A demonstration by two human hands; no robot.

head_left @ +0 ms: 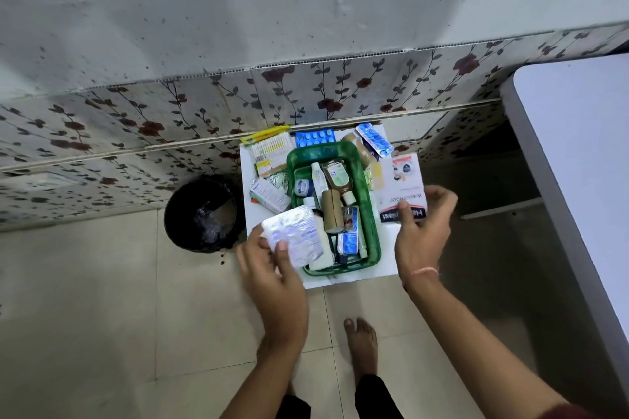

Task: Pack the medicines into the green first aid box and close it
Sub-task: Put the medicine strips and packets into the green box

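Observation:
The green first aid box stands open on a small white table, holding bottles, a tan bandage roll and a blue carton. My left hand grips a silver blister strip over the box's near left corner. My right hand holds a white plaster box just right of the green box. More medicines lie around the box: a blue tablet strip, a blue sachet and cartons on the left.
A black waste bin stands on the floor left of the table. A white tabletop runs along the right. A flowered tiled wall rises behind the small table. My bare feet are on the beige floor tiles below.

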